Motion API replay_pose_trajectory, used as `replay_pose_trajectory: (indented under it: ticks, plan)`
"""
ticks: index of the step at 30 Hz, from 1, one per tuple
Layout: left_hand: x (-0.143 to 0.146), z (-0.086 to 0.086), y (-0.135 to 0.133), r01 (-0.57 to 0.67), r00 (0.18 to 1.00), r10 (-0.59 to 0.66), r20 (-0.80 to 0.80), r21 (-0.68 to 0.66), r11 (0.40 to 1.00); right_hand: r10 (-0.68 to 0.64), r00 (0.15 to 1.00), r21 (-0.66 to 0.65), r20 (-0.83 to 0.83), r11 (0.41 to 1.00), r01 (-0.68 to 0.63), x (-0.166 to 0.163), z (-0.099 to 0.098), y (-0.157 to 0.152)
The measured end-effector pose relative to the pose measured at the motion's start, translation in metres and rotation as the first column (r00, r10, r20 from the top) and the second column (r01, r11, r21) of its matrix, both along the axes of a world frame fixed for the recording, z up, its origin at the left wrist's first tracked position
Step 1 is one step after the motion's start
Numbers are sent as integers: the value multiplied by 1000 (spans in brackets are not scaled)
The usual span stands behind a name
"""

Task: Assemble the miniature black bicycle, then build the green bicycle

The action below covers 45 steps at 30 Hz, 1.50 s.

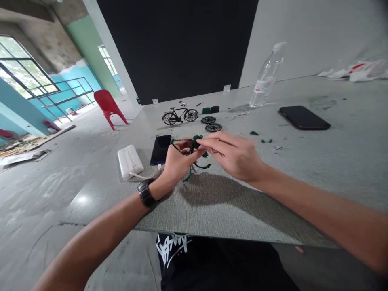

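Note:
Above the table, my left hand (178, 161) is closed round a green model bicycle frame (190, 174), whose thin green pieces stick out below and beside the fingers. Thumb and fingertips of my right hand (235, 155) pinch at a round dark green part (196, 140) on top of the frame. My fingers hide much of the frame. Just beyond my hands lie two loose black spoked wheels (214, 127). A finished-looking black model bicycle (180, 114) stands upright behind them.
Left of my hands are a dark phone (160, 150) and a white power bank (129, 161) with a cable. Small green pieces (254, 133) lie to the right. Farther off are green and black blocks (210, 110), a plastic bottle (266, 76) and a black phone (304, 117).

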State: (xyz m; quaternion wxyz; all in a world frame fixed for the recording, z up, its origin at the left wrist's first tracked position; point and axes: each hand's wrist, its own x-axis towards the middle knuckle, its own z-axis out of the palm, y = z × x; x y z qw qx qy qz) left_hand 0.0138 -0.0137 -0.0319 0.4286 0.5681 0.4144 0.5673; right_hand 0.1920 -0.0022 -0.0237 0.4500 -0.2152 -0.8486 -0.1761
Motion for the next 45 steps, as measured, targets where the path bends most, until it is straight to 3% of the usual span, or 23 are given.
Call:
replay_pose_trajectory:
  ticks: [6,10,18,28,34,39,45]
  plan:
    - [-2,1,0,31,998,-28,61,-49,998,-82,980,-224,-180,974,41,-1,2,4]
    - [-3,1,0,56,995,-52,82,-55,997,-61,979,-312,-193,950,-2,-1,5,5]
    - [-1,1,-1,79,996,-76,41,-58,995,65,996,-233,-59,969,-77,2,3,5]
    - [-1,0,0,9,999,-10,-42,-26,1000,21,999,-270,-48,962,-33,1,4,6]
    - [-1,-3,2,0,998,-1,-61,-15,1000,-18,999,-178,38,984,25,7,-2,6]
    - [-1,-3,3,1,1000,-1,-31,-12,1000,-67,996,-139,57,988,74,6,-1,3]
    - [0,-2,0,15,1000,-13,24,-86,996,-99,994,-198,34,975,104,1,-1,1]
